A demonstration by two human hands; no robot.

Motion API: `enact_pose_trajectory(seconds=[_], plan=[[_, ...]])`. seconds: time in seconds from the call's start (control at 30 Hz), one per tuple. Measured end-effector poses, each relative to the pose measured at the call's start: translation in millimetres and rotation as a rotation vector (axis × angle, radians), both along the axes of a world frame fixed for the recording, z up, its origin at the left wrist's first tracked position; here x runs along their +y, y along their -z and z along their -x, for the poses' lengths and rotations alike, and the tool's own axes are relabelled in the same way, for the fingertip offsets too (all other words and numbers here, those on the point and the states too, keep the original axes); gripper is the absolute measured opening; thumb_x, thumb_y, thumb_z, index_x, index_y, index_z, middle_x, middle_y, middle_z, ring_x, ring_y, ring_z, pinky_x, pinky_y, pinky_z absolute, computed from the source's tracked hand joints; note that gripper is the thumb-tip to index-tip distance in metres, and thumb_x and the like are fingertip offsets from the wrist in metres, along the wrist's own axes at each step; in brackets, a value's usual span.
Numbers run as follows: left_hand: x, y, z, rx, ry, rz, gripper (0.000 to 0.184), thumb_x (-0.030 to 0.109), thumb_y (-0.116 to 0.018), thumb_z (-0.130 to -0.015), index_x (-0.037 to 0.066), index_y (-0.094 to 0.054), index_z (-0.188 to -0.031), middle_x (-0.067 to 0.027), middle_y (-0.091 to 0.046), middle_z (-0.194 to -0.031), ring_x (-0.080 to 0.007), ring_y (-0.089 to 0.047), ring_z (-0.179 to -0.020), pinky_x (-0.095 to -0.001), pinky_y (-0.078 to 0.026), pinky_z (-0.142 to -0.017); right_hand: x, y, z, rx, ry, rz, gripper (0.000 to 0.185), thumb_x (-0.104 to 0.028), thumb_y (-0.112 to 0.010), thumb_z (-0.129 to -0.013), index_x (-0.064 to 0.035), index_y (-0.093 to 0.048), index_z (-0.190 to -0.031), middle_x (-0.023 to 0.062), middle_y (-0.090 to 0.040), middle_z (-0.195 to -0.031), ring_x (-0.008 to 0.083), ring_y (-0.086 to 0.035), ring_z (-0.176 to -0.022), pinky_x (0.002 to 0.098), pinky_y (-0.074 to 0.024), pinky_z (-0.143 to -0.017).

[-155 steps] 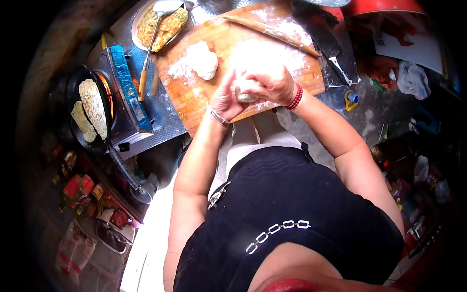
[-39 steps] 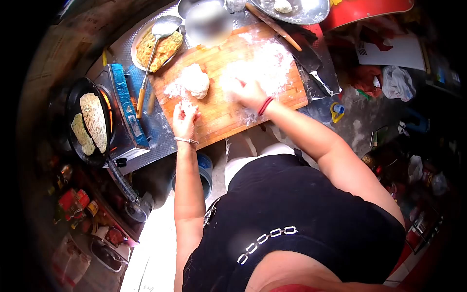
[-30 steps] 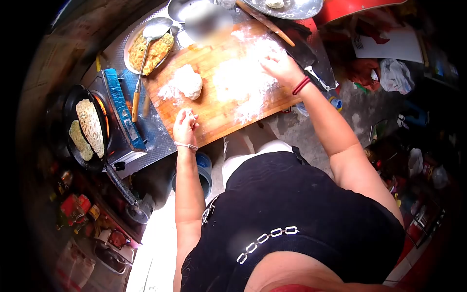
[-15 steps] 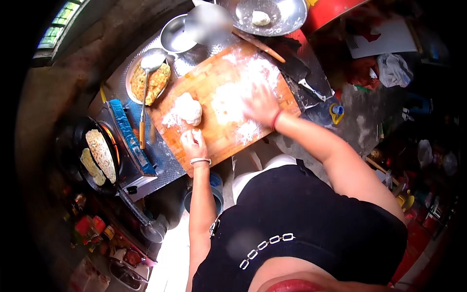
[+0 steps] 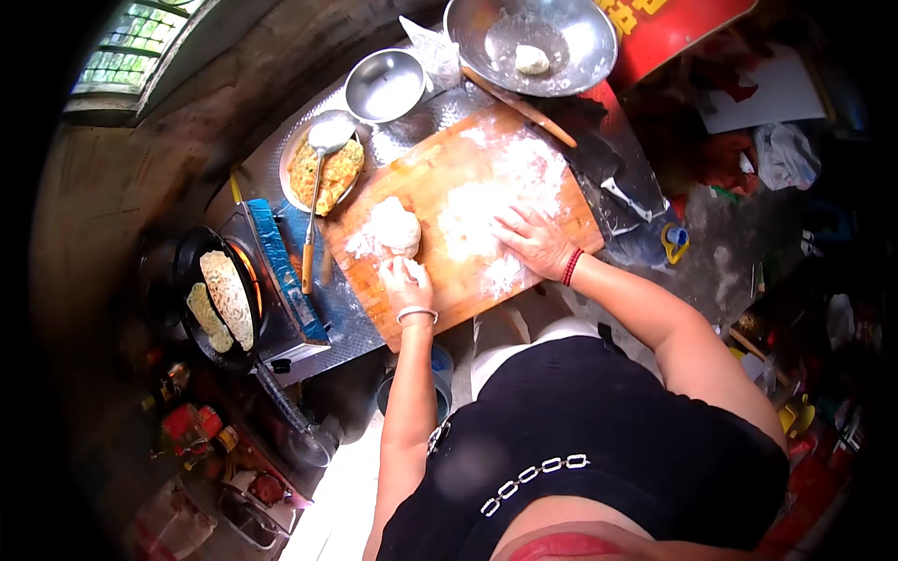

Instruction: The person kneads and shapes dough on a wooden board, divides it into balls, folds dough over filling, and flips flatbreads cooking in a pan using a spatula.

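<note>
A wooden board [image 5: 458, 290] lies on the counter, with white flour [image 5: 472, 210] spread over its middle and right part. My right hand [image 5: 535, 243], with a red bead bracelet, rests palm down on the floured wood, fingers stretched out. Toward the board's left side sits a lump of dough [image 5: 400, 232] with loose flour beside it. My left hand [image 5: 405, 288] is just below that lump, its fingers curled together round what looks like a small pale piece of dough [image 5: 412, 268].
Left of the board, a lit stove heats a pan [image 5: 192, 332] with two flatbreads. A plate of cooked food [image 5: 327, 178] has a ladle [image 5: 318, 201] across it. Behind are a metal bowl [image 5: 384, 86], a rolling pin [image 5: 524, 109], a large basin [image 5: 580, 56] and a knife [image 5: 625, 199].
My right hand, smeared by motion before, now shows sharply on the flour, slightly nearer my body. My left hand stays by the dough lump. The whole view has shifted.
</note>
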State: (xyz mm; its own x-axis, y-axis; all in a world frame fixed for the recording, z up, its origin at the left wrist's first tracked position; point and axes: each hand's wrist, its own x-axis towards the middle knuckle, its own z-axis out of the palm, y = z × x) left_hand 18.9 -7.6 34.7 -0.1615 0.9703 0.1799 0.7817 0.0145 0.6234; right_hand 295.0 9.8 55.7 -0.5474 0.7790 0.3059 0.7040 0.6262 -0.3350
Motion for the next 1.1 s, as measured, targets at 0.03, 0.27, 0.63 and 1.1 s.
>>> enact_pose_trajectory(seconds=[0.03, 0.27, 0.63, 1.1], plan=[[2.5, 0.8, 0.9, -0.002, -0.023, 0.027, 0.022, 0.012, -0.062, -0.077, -0.001, -0.052, -0.091, -0.0187, -0.048, -0.094, -0.0345, -0.051, -0.083, -0.041, -0.043, -0.077, -4.9, 0.5, 1.2, 0.048, 0.059, 0.033, 0.041, -0.016, -0.064, -0.077, -0.0133, -0.057, -0.117, 0.0148, -0.045, -0.129, 0.0338, -0.041, -0.12, 0.0447, -0.0342, -0.101], [24.8, -4.6, 4.6, -0.116, -0.174, -0.008, 0.037, 0.015, -0.056, -0.081, -0.002, -0.057, -0.114, -0.021, -0.051, -0.107, -0.0337, -0.052, -0.101, -0.0381, -0.042, -0.089, 38.1, 6.8, 9.2, 0.139, 0.101, 0.133, 0.037, -0.015, -0.067, -0.074, -0.0106, -0.059, -0.109, 0.0133, -0.055, -0.114, 0.0296, -0.05, -0.11, 0.0407, -0.0389, -0.096], [44.3, 1.7, 43.0, -0.496, 0.007, 0.424, 0.032, 0.011, -0.05, -0.083, -0.002, -0.056, -0.112, -0.01, -0.062, -0.099, -0.0182, -0.059, -0.088, -0.0319, -0.047, -0.078, -36.7, -2.4, -28.3, 1.446, 0.902, 0.638, 0.033, -0.012, -0.058, -0.088, -0.0007, -0.05, -0.119, 0.0077, -0.061, -0.103, 0.0134, -0.058, -0.095, 0.0249, -0.0477, -0.081], [-18.3, -35.0, 37.4, -1.859, -0.204, 0.576, 0.017, 0.002, -0.061, -0.081, 0.007, -0.051, -0.095, -0.0138, -0.059, -0.096, -0.0286, -0.061, -0.088, -0.0379, -0.053, -0.076, 14.2, -14.1, 77.8, 0.236, 0.195, 0.078, 0.057, -0.03, -0.063, -0.077, -0.0069, -0.045, -0.126, 0.0186, -0.047, -0.124, 0.0358, -0.043, -0.118, 0.0459, -0.032, -0.102]])
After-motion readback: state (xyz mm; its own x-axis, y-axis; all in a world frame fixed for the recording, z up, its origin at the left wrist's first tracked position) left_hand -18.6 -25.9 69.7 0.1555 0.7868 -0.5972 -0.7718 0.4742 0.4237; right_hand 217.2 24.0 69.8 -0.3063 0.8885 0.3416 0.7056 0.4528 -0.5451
